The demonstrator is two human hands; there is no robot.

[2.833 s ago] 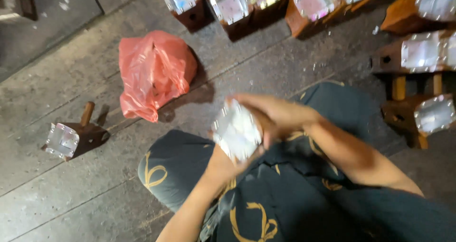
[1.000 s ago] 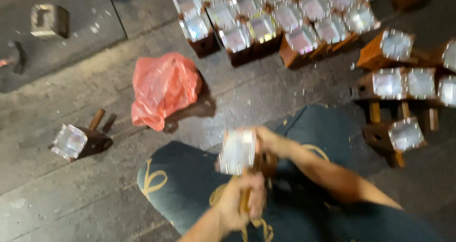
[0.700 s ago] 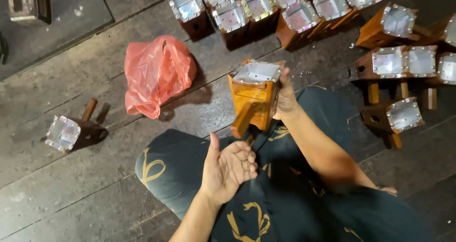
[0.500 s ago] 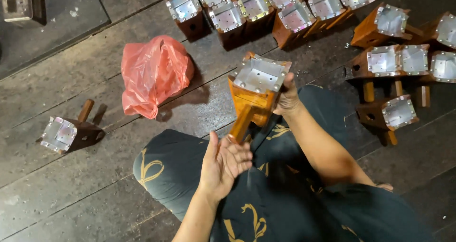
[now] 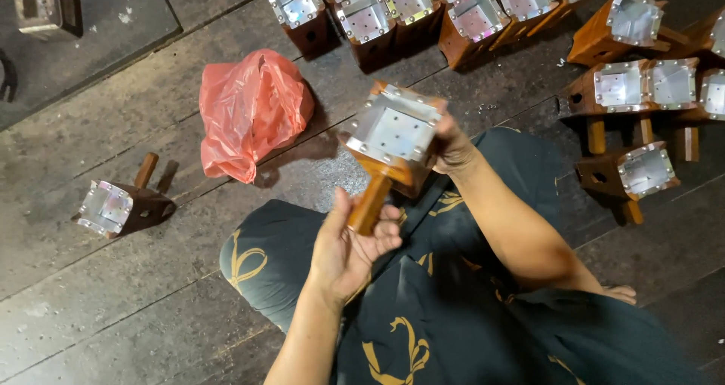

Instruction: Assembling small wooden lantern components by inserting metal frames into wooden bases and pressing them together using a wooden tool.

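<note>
I hold a wooden box-shaped piece (image 5: pixel 393 140) with a shiny metal plate studded along its edges and a round wooden handle. My right hand (image 5: pixel 453 145) grips the block's far side. My left hand (image 5: pixel 349 241) lies palm up under the handle (image 5: pixel 368 204), with the fingers curling around its lower end. The piece sits tilted above my lap, over dark trousers with a gold pattern (image 5: pixel 408 309).
A crumpled red plastic bag (image 5: pixel 249 113) lies on the dark plank floor. One similar piece (image 5: pixel 121 204) rests alone at the left. Several more line the top (image 5: pixel 393 11) and right (image 5: pixel 634 90). A small metal box (image 5: pixel 41 4) sits at top left.
My right hand lifted the piece up from my lap and turned its metal face toward me. My left hand opened, then came up under the handle.
</note>
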